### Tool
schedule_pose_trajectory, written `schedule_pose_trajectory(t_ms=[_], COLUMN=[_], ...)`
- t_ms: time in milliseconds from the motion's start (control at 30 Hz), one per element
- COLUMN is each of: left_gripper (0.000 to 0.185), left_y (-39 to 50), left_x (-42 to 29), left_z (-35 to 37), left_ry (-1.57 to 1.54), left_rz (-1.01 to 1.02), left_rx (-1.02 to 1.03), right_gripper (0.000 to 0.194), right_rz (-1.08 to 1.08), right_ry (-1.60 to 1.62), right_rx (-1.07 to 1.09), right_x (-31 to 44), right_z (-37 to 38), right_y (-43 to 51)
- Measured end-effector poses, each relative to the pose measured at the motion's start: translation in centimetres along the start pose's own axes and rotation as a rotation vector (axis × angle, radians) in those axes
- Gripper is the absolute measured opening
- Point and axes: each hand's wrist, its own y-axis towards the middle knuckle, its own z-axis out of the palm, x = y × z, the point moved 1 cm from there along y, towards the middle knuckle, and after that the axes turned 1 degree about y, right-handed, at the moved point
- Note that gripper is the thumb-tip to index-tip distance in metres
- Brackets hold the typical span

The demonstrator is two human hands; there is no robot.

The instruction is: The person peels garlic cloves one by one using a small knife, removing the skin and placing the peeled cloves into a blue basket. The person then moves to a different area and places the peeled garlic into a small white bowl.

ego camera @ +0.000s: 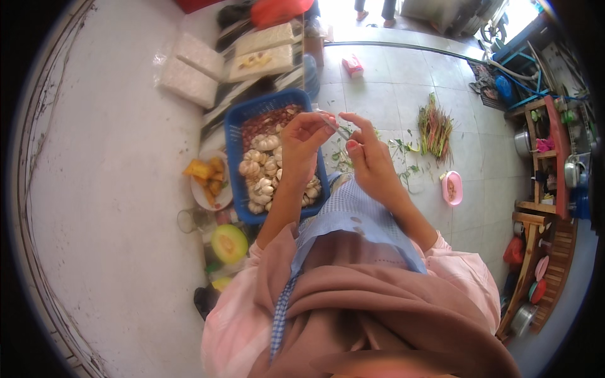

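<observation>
My left hand [309, 137] and my right hand [371, 158] are raised in front of me, close together. A thin, narrow pale object [336, 127], too small to identify, spans between their fingertips. My left fingers pinch its upper end; its lower end lies at my right thumb, while my right index finger is lifted off it. Below and beside my left hand stands a blue plastic basket [241, 205] with garlic bulbs [264, 165] and small reddish shallots or peanuts [260, 124]; which they are I cannot tell. My left forearm crosses over the basket's right part.
Left of the basket are a plate of fried food [208, 182], a glass [186, 221] and a cut melon [229, 243]. Wrapped white blocks [262, 61] lie beyond. Stems [435, 130], leaf scraps and a pink container [452, 189] are on the tiled floor. Wooden shelving [550, 156] stands right.
</observation>
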Motion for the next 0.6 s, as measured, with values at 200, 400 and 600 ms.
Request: schedule_pose_trajectory(t_ms=[200, 400, 600], left_gripper=[0.020, 0.019, 0.022], left_y=[-0.3, 0.0, 0.2], left_x=[-0.3, -1.0, -1.2], left_z=[0.6, 1.0, 1.0], left_ry=[0.106, 0.119, 0.157], left_rz=[-0.029, -0.142, -0.185], left_rx=[-0.058, -0.105, -0.059], right_gripper=[0.031, 0.029, 0.033], right_rz=[-0.207, -0.019, -0.013], right_ry=[-0.285, -0.028, 0.121], right_rx=[-0.120, -0.086, 0.060], right_x=[-1.2, -2.0, -0.6], right_z=[0.1, -1.1, -1.3], right_y=[0.9, 1.1, 0.7])
